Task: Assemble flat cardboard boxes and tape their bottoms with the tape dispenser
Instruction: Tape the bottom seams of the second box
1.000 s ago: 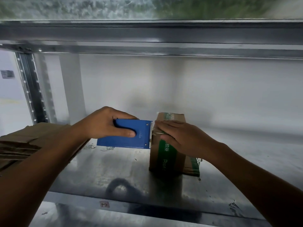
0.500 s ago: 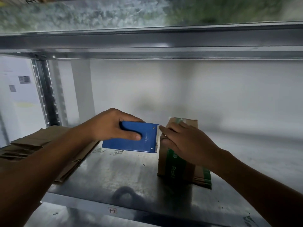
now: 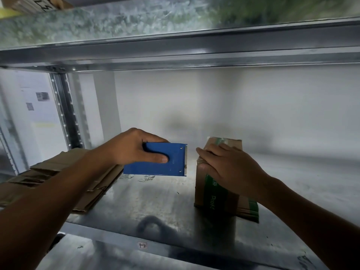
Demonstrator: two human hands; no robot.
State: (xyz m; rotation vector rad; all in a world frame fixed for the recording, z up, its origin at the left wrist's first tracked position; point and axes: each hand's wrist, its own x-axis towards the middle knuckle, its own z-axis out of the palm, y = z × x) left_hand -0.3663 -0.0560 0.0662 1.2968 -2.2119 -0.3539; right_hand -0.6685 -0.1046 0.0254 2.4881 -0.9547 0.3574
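A small brown cardboard box [image 3: 206,193] with green print stands upright on the metal shelf [image 3: 155,203], clear tape across its top. My right hand [image 3: 228,168] lies over the box's top and left upper edge, fingers pressing down on the tape. My left hand [image 3: 134,147] grips the blue tape dispenser [image 3: 171,162], thumb in its slot, its toothed blade facing the box. A narrow gap separates blade and box.
A stack of flat brown cardboard boxes [image 3: 58,176] lies on the shelf at the left. Another metal shelf [image 3: 175,32] runs low overhead, with an upright post [image 3: 66,110] at the left. A white wall closes the back.
The dispenser was against the box's top edge and has pulled away to the left, leaving a gap. My right hand stays on the box top. The view has shifted slightly.
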